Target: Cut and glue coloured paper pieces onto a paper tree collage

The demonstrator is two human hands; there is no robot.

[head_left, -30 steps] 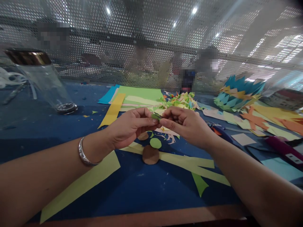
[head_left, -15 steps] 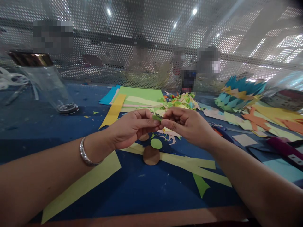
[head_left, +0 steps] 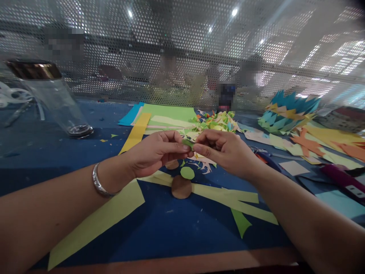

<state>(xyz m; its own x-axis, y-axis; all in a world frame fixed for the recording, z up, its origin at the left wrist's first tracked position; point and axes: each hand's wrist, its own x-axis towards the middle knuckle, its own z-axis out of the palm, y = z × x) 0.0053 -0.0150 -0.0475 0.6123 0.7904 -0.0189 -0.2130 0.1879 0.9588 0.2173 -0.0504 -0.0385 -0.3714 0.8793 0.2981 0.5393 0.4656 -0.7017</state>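
Green paper point(head_left: 187, 142) partly behind fingers point(head_left: 178, 147)

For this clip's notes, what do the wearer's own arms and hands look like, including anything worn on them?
The left forearm and right forearm are bare, with no sleeves in view. The left wrist wears a shiny, silver-coloured bangle; none shows on the right. The left hand and right hand are ungloved.
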